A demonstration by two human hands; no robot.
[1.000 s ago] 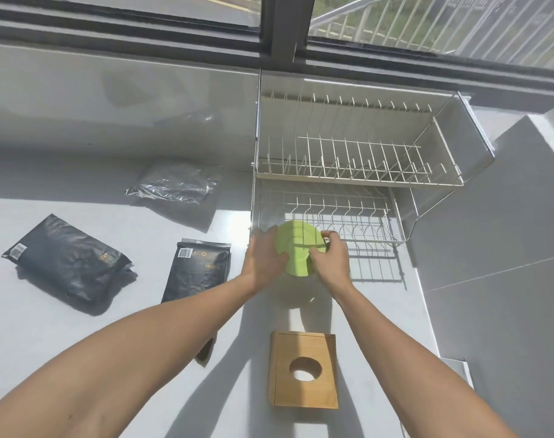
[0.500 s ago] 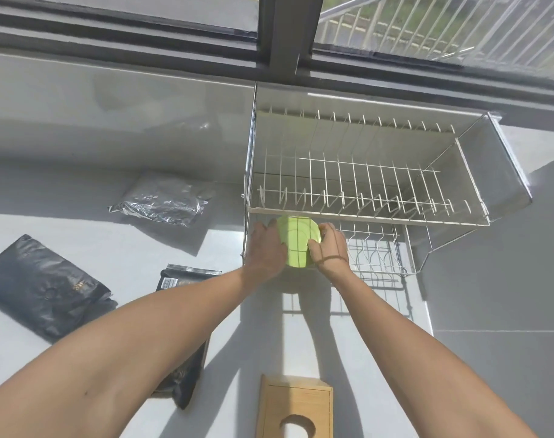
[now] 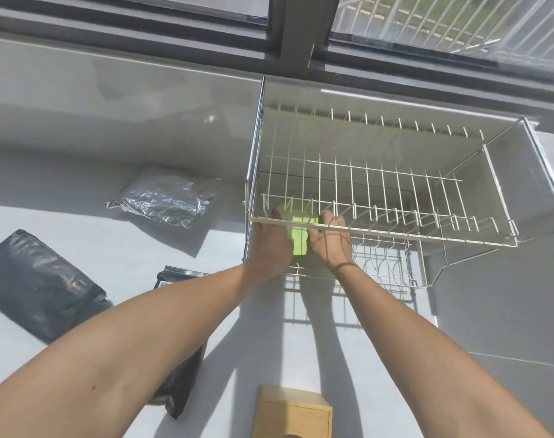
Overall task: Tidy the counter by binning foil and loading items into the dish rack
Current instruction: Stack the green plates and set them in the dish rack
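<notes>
Sunlit white counter [image 3: 79, 222]: left hand [image 3: 271, 248] and right hand [image 3: 330, 241] clasp a lime-green, seemingly round item [image 3: 299, 245] under the dish rack [image 3: 395, 235] rim.

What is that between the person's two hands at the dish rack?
A bright green item, gripped between the left hand and right hand, sits under the dish rack's upper tier in the head view.

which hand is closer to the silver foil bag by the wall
Left. The left hand grips the green item at the dish rack's left end, just right of the silver foil bag. The right hand holds the item's other side, farther away.
</notes>
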